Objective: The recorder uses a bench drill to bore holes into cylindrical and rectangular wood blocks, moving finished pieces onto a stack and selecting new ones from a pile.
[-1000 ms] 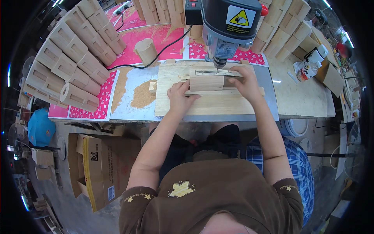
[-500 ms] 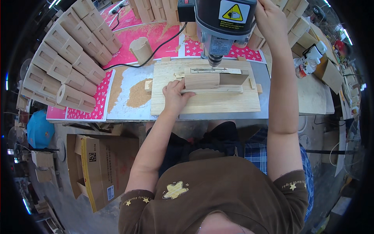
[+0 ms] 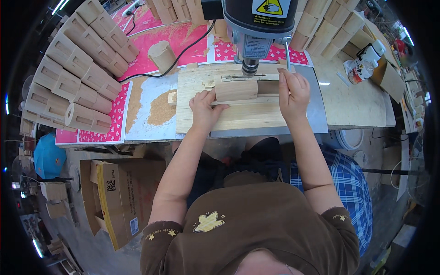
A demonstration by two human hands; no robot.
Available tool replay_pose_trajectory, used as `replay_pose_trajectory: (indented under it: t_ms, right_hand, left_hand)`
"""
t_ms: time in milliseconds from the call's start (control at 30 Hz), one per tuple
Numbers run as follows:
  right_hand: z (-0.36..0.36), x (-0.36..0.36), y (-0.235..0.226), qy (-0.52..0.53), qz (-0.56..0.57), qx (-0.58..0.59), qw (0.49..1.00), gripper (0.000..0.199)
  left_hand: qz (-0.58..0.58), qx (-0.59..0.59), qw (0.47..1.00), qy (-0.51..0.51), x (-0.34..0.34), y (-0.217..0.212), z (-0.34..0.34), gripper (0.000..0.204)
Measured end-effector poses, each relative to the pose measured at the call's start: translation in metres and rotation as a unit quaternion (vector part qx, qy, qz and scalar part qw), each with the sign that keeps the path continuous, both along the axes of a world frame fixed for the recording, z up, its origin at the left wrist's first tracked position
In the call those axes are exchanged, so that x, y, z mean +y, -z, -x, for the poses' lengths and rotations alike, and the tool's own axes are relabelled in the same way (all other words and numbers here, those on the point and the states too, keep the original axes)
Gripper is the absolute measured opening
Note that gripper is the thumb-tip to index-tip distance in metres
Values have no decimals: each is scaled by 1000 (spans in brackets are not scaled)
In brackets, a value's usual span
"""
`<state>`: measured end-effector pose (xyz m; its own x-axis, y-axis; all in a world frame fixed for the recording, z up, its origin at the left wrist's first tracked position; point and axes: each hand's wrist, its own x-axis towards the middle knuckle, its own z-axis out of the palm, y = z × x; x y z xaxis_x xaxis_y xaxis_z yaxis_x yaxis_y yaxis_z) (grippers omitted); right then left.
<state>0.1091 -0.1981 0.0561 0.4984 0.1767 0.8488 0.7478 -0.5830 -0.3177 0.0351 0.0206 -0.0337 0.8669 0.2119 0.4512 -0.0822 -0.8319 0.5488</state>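
At upper centre, my left hand (image 3: 205,110), thumb spread, braces the wooden block (image 3: 236,91) beneath the drill press (image 3: 260,46); my right hand (image 3: 294,94) clenches its lever (image 3: 288,54). Grooved blocks (image 3: 87,66), upper left, appear finished; this one seems mid-drilling.

A pale desk (image 3: 357,114) stands over a grey floor (image 3: 101,253); bright strip lights (image 3: 58,7) glow at far left and far right.

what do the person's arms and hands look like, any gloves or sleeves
The left hand and right hand are ungloved; no watch shows. Bare forearms emerge from short, dark-brown sleeves: left sleeve and right sleeve each carry a yellow star-and-lettering print near the hem.
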Motion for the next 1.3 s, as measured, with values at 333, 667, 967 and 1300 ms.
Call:
replay_pose_trajectory:
  t_ms: [333, 667, 967, 1300]
  right_hand:
    - [-4, -4, -95, -37, -32, -34, 998, 13]
    - [-97, 19, -150, 34, 19, 32, 999, 25]
    - [14, -11, -45, -73, -89, 52, 992, 7]
    - [-17, -8, 12, -120, -75, -71, 987, 7]
  left_hand:
    - [30, 30, 999, 0, 1, 5, 0, 43]
    - [-21, 18, 999, 15, -30, 5, -13, 57]
    - [-15, 31, 999, 23, -33, 3, -17, 55]
    - [-1, 23, 1000, 19, -33, 4, -15, 56]
